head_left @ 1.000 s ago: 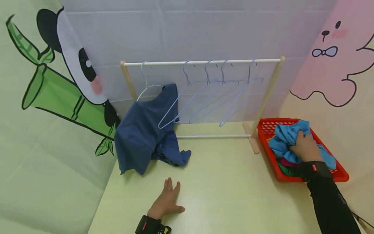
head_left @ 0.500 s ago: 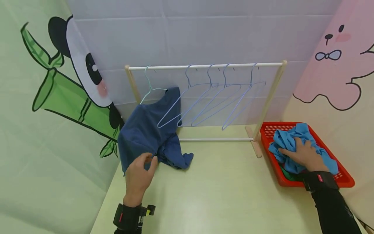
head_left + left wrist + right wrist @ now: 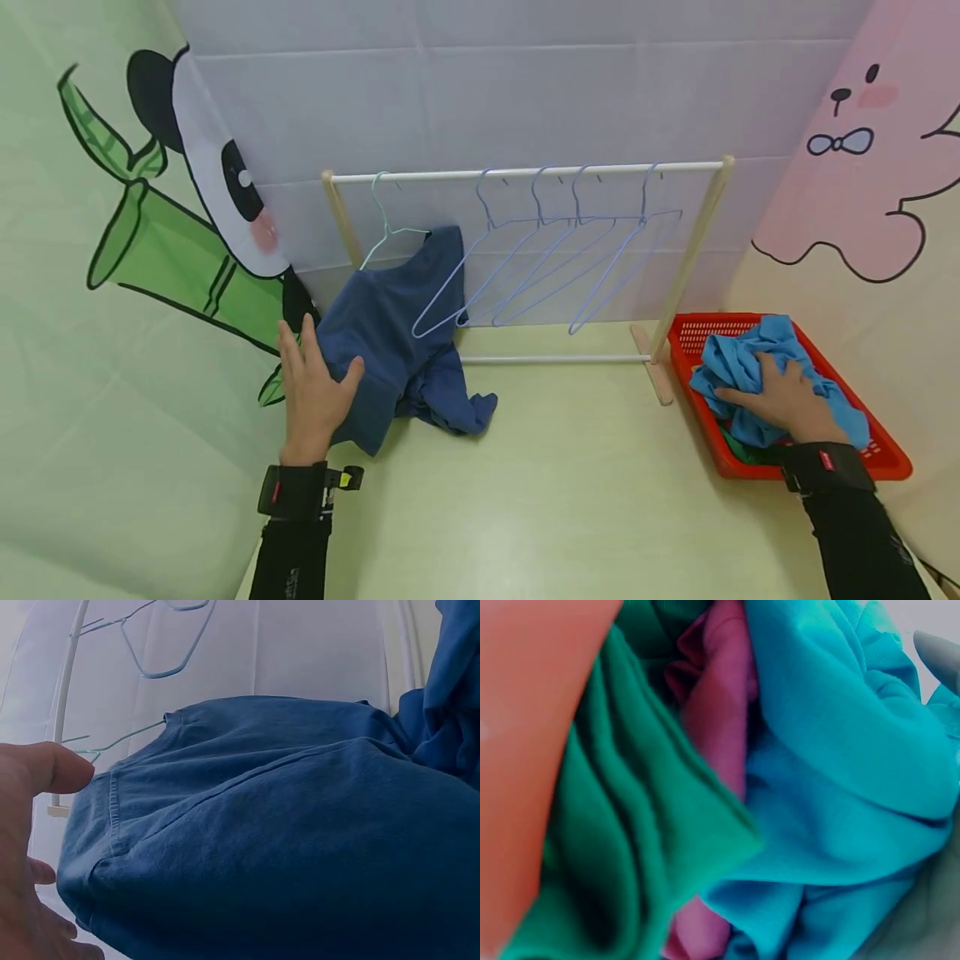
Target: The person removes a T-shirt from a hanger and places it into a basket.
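A dark blue garment point(image 3: 405, 308) hangs on a mint-green hanger point(image 3: 385, 221) at the left of the rack, its lower part bunched on the table. My left hand point(image 3: 313, 404), fingers straight and thumb spread, is at the garment's left side; in the left wrist view the thumb point(image 3: 64, 768) overlaps its upper edge near the collar. Over at the right, my right hand point(image 3: 795, 404) rests on a crumpled light blue garment point(image 3: 761, 337) in the red basket point(image 3: 888, 454), fingers spread. Beside that cloth, the right wrist view shows green fabric point(image 3: 660, 817) and pink fabric point(image 3: 720, 727).
Several lilac hangers point(image 3: 536, 258) without clothes hang from the white rail point(image 3: 450, 176) of the small rack. Its wooden right foot point(image 3: 652, 375) stands close to the basket. Printed cloth walls enclose the pale table point(image 3: 540, 492) at the left, back and right.
My left hand rose from the table, passed in front of the dark blue garment and moved to its left side, fingers straightening. My right hand's fingers spread out on the light blue garment.
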Available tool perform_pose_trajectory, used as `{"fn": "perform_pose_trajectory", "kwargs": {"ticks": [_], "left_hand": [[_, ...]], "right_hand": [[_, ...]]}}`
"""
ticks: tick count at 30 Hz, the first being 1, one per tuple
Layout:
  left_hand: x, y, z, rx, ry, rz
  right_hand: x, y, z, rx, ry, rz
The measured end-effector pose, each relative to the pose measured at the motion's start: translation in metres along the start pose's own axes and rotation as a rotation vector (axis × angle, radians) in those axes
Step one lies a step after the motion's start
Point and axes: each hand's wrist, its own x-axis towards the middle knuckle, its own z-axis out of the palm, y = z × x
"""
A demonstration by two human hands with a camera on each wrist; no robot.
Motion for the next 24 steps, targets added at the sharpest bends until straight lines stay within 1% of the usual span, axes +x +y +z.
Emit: {"fn": "perform_pose_trajectory", "kwargs": {"ticks": [1, 4, 7, 9, 10, 12, 17, 20, 24], "left_hand": [[0.003, -0.001, 0.000, -0.004, -0.015, -0.012], [0.008, -0.003, 0.001, -0.014, -0.030, -0.021], [0.012, -0.003, 0.001, -0.034, -0.030, -0.018], [0.014, -0.002, 0.001, -0.049, -0.024, -0.008], [0.015, -0.002, 0.001, -0.054, -0.022, -0.002], [0.017, -0.002, 0.002, -0.054, -0.018, 0.008], [0.019, 0.001, 0.004, -0.047, -0.010, 0.021], [0.020, 0.002, 0.006, -0.043, 0.002, 0.030], [0.023, 0.003, 0.008, -0.037, 0.042, 0.048]], "right_hand": [[0.000, 0.000, 0.000, 0.000, 0.001, -0.001], [0.000, 0.001, 0.000, 0.004, 0.001, 0.000], [0.000, 0.002, 0.000, 0.007, 0.004, 0.005], [0.000, 0.003, 0.001, 0.005, 0.020, 0.006], [-0.001, 0.003, 0.002, 0.003, 0.036, 0.005], [-0.001, 0.003, 0.004, 0.004, 0.094, -0.006], [-0.002, 0.000, 0.007, -0.002, 0.287, -0.077], [-0.003, -0.005, 0.004, -0.026, 0.339, -0.095], [-0.007, -0.017, -0.004, -0.033, 0.370, -0.109]]}}
